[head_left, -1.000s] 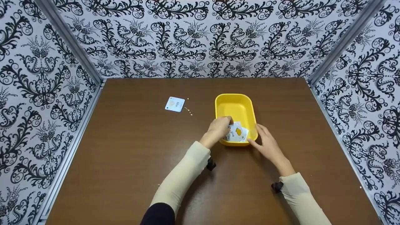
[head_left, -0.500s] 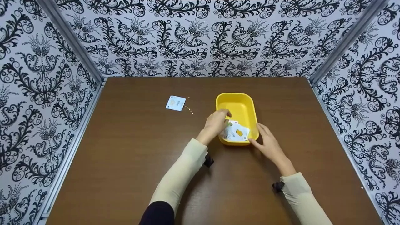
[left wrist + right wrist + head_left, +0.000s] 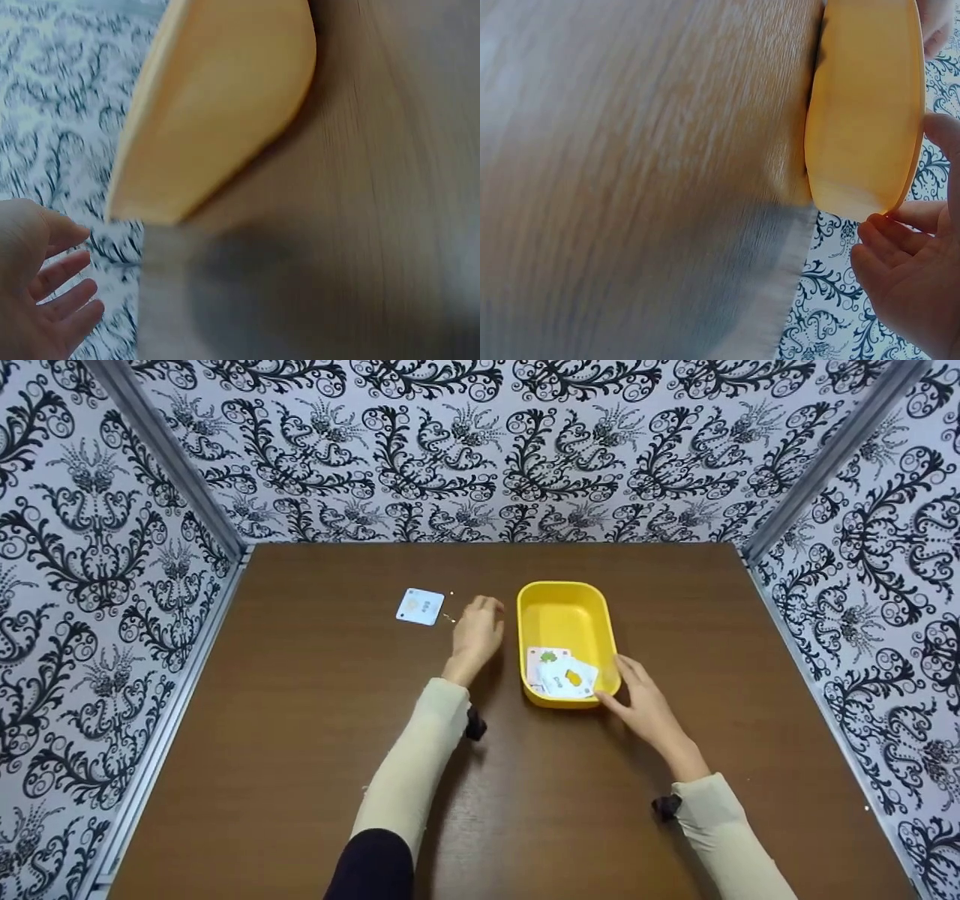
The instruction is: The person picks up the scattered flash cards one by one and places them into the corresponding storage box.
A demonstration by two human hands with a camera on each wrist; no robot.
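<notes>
In the head view, a yellow plastic tray (image 3: 570, 622) stands right of the table's middle. A white card with a yellow picture (image 3: 571, 678) overlaps a pink-edged card with a green picture (image 3: 548, 655) at its near end. My right hand (image 3: 646, 709) holds the tray's near right corner, thumb at the near rim and fingers along the right side. Left of the tray, over the table, is my left hand (image 3: 476, 636), with nothing in its loosely bent fingers. A light blue card (image 3: 420, 607) lies farther left, just beyond that hand.
Small pale specks (image 3: 448, 617) lie on the brown table (image 3: 315, 720) beside the blue card. Black-and-white patterned walls (image 3: 465, 457) with metal corner posts (image 3: 172, 457) close in the back and both sides. A black wrist camera (image 3: 475, 724) sits at the left cuff.
My left hand has left the cards in the tray and moved left, out over the table toward the blue card. The right hand stays at the tray's corner.
</notes>
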